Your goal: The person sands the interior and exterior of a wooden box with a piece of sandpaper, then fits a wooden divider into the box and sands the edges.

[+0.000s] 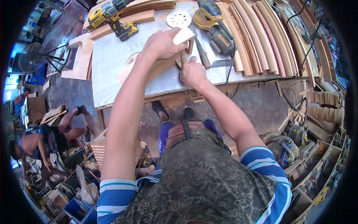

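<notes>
My left hand [164, 45] is closed over the upper end of a pale, curved wooden piece [164, 68] that lies slanted across the worktable [112, 84]. My right hand [192, 73] is at the near side of that piece, fingers bent against its edge. Something small and brownish shows at its fingertips, too hidden to name. Just right of the hands lies a dark, narrow tool [202, 53]. Beyond them are a white round disc with holes [179, 19] and a yellow-and-black DeWalt sander [209, 16].
A yellow cordless drill [108, 16] lies at the back left. Curved wooden strips [257, 37] cover the right side, with a metal square [222, 63] beside them. The sander's cord [232, 63] hangs over the front edge. Another person [37, 143] bends down at far left.
</notes>
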A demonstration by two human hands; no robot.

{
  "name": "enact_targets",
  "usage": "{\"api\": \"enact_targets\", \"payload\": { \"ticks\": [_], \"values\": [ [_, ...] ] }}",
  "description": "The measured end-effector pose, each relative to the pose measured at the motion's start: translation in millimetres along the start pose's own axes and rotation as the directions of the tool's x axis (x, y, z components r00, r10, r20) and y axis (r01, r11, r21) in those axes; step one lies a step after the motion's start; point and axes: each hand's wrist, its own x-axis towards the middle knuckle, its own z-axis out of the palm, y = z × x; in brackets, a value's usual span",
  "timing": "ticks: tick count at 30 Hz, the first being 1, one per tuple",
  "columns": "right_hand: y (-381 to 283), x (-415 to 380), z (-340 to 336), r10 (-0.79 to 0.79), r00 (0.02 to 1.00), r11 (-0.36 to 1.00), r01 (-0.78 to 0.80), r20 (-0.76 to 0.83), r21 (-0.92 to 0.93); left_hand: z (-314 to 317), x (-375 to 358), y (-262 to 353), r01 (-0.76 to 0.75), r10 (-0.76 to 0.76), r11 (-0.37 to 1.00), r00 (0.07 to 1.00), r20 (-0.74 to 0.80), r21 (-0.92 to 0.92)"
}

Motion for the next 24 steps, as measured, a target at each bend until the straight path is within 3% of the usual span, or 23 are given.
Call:
{"api": "enact_targets", "payload": {
  "ticks": [8,9,10,11,14,15,16,17,18,20,22,24],
  "values": [
    [-5.5,5.4,12.5,-0.041,0.999,0.999,0.040,0.008,0.027,1.6,-2.0,-0.2,0.015,-0.015,1.000,1.000,0.003,0.012],
    [-16.1,3.4,17.3,-0.102,0.984,0.994,0.095,0.147,0.050,-0.1,-0.1,2.5,0.020,-0.020,1.000,1.000,0.008,0.017],
    [-30.0,-1.2,35.5,-0.183,0.969,0.983,0.180,0.168,0.035,-0.3,0.9,3.1,0.012,-0.012,1.000,1.000,0.010,0.023],
    [-49.6,-14.5,49.8,-0.226,0.974,0.974,0.227,0.033,-0.023,1.6,0.6,1.8,0.001,-0.001,1.000,1.000,-0.002,0.016],
    [-61.2,-24.0,29.9,-0.278,0.959,0.959,0.280,0.045,-0.038,5.0,3.7,-1.1,-0.007,0.008,1.000,0.999,-0.039,0.025],
    [-43.3,-10.7,29.1,-0.276,0.943,0.941,0.304,0.184,-0.150,7.7,2.4,-4.2,-0.001,0.002,1.000,0.999,-0.046,0.027],
    [-21.7,0.4,22.5,-0.199,0.951,0.968,0.229,0.236,-0.107,6.8,0.1,-2.3,0.004,-0.003,1.000,0.999,-0.035,0.027],
    [-10.2,-1.2,8.7,-0.075,0.996,0.994,0.080,0.057,-0.079,1.2,-0.4,3.1,0.010,-0.010,0.999,1.000,-0.010,0.040],
    [-0.2,1.6,1.7,-0.045,0.984,0.997,0.033,-0.175,-0.074,-0.9,-1.9,4.7,0.018,-0.019,0.998,1.000,0.013,0.053],
    [-18.7,5.3,5.3,-0.025,0.994,0.998,0.031,0.106,-0.056,1.9,-5.6,3.7,0.038,-0.040,0.998,0.999,0.025,0.047],
    [-49.0,0.8,46.9,-0.237,0.965,0.970,0.242,0.112,-0.030,-2.4,3.0,3.8,0.034,-0.035,0.998,0.999,0.014,0.051],
    [-64.8,-11.3,41.0,-0.249,0.965,0.968,0.251,0.084,-0.015,4.1,2.7,-0.7,0.006,-0.006,0.999,1.000,0.010,0.039]
  ]
}}
